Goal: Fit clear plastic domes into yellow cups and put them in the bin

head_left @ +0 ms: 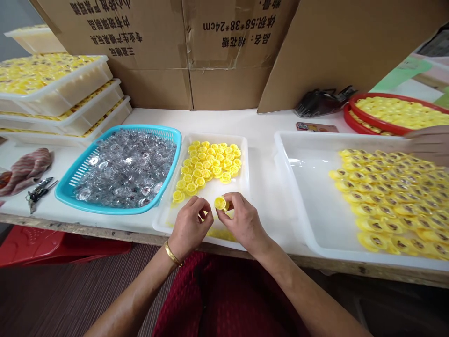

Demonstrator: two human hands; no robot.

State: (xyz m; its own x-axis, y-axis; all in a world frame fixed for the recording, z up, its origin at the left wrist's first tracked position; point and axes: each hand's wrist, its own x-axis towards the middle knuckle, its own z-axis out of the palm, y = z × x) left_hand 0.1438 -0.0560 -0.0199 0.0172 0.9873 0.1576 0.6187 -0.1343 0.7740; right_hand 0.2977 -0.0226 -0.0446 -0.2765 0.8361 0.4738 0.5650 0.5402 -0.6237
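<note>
Between thumb and fingers of my right hand (242,219) is a small round yellow plastic cup (220,203), its hollow side turned up. My left hand (192,222) is beside it, thumb and fingertips pinched together; what they hold, if anything, is hidden. Both hands are over the near part of a white tray (244,161). Farther back in that tray many loose yellow cups (206,161) lie close together. To the left stands a blue basket (63,187) full of clear plastic pieces (128,164) with shiny round discs.
At right, a large white tray (315,210) holds rows of yellow pieces (389,201) with dark centres; another person's hand (430,144) reaches over it. Red trays (356,122) stand behind. Stacked white trays (84,100), keys (35,196) and a cloth (30,168) are at left. Cardboard (157,84) walls the back.
</note>
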